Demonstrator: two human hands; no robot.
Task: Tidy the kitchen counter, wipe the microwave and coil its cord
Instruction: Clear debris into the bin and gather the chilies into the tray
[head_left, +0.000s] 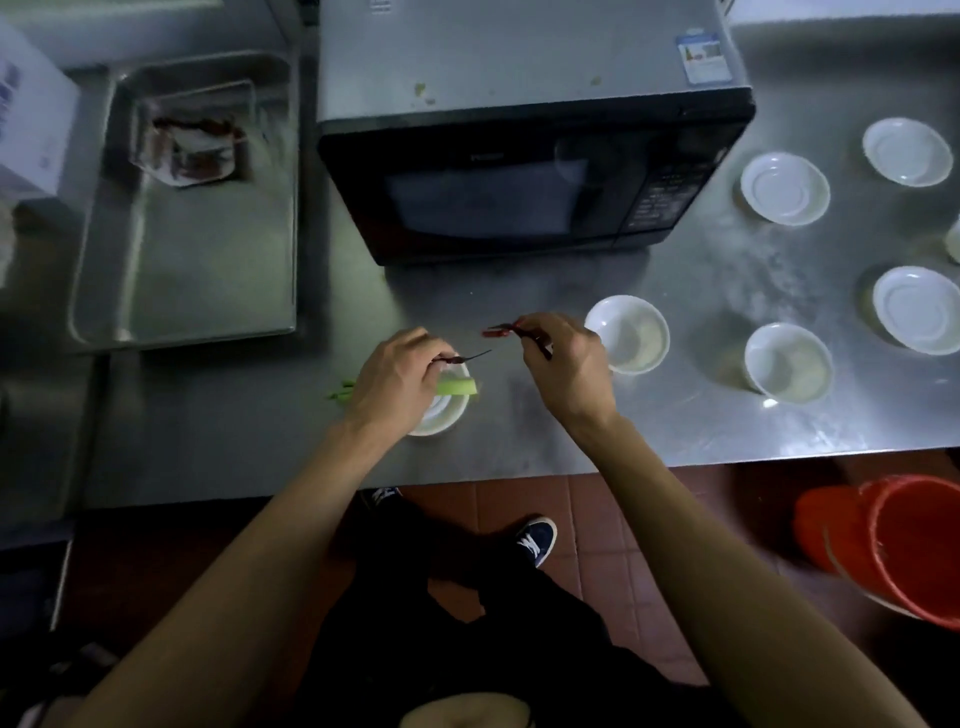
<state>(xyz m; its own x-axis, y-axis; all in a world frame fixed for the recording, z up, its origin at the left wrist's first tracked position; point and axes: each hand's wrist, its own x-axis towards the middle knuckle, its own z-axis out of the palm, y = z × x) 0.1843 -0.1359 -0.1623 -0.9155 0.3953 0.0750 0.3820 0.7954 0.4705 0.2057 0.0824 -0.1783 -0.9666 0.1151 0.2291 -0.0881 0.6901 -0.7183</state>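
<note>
Scraps are being gathered off the surface (519, 415), so the step in hand is judged to be the tidying. It is best done by dropping each scrap into the bowl (441, 410) under the left hand (397, 382), then clearing the green bits (343, 391) at its 9 o'clock.

A thin dark chilli (465, 357) is pinched between thumb and fingertips of the left hand; a pale green slice (457, 386) lies on the bowl's rim just below. A red chilli (498, 331) is pinched by the right hand (563, 364), its fingers curled narrowly round it. The microwave (530, 171) stands at 12 o'clock of both hands, with specks on its top not yet wiped. Its cord cannot be seen.
</note>
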